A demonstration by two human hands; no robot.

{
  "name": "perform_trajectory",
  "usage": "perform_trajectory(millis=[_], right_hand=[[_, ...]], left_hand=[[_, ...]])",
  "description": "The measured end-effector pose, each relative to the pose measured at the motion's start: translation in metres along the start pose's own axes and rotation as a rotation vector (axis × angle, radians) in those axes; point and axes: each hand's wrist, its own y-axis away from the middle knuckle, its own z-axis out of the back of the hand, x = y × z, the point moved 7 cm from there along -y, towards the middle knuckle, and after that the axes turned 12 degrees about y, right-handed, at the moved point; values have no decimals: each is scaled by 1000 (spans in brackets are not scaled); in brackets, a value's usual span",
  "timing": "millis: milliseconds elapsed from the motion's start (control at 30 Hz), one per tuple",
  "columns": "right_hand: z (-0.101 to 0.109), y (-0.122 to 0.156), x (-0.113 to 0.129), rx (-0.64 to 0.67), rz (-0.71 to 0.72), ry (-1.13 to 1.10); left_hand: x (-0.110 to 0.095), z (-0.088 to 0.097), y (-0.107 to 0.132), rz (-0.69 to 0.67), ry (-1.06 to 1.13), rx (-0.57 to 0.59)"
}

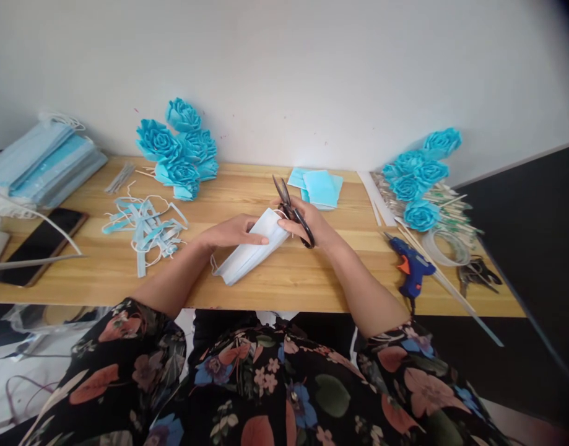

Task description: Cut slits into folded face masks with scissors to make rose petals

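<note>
A pale blue face mask (252, 253) with white ear loops is held between my two hands above the table's middle. My left hand (235, 231) grips its left side, thumb lying across the top. My right hand (307, 224) pinches the mask's far right end. That same hand also holds black-handled scissors (284, 193), blades parted and pointing away toward the wall. Just beyond the right hand lie several cut blue mask pieces (320, 188). Left of my left forearm is a tangled heap of cut strips and ear loops (152, 230).
Blue paper-like roses (177, 148) stand back left, with more roses (418, 176) at right. Whole masks (47, 161) are stacked far left behind a phone (43, 244). At right lie a blue glue gun (413, 267), a tape roll (444, 248), sticks and dark pliers-like cutters (479, 274).
</note>
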Motion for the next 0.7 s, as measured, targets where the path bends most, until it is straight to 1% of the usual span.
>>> perform_trajectory(millis=[100, 200, 267, 333, 400, 500, 600, 700], right_hand=[[5, 0, 2, -24, 15, 16], [19, -1, -1, -113, -11, 39], [29, -3, -6, -207, -37, 30], [37, -4, -12, -289, -66, 5], [40, -6, -18, -328, -100, -17], [42, -5, -20, -315, -148, -10], [45, -2, -14, -278, -133, 7], [43, 1, -10, -172, -129, 27]], left_hand=[[7, 0, -1, 34, 15, -9], [13, 6, -1, 52, 90, -64], [16, 11, 0, 63, 186, -121], [19, 16, 1, 74, 321, -202], [23, 22, 1, 81, 449, -290], [25, 32, -1, 75, 537, -377], [23, 42, -1, 26, 544, -445], [19, 50, 0, -29, 566, -517]])
